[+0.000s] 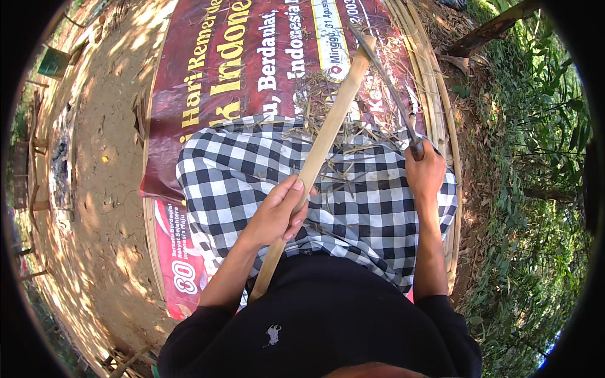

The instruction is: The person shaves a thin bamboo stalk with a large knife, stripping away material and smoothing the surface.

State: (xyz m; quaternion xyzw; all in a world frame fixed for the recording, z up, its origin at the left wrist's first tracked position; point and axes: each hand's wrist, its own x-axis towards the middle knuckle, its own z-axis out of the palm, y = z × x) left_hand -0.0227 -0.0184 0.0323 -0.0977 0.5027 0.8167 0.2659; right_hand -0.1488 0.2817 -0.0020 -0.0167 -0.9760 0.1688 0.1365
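My left hand (277, 211) is wrapped round a long, flat bamboo strip (333, 123), which runs slantwise from beside my waist up to the far right. In my right hand (425, 167) is the dark handle of a long-bladed knife (389, 85). Its blade reaches away and to the left, and crosses the strip near the strip's far end; whether the edge bites into it I cannot tell. Over my lap lies a black-and-white checked cloth (233, 170). Thin shavings (353, 135) are scattered on the cloth and beyond it.
I sit on a bamboo-slat platform (435, 82) covered by a dark red printed banner (170, 113). Bare brown ground (107, 208) stretches along the left. Green plants (535, 157) and dry leaves border the right side. A green container (54, 63) stands far left, and a wooden post (491, 31) leans at the far right.
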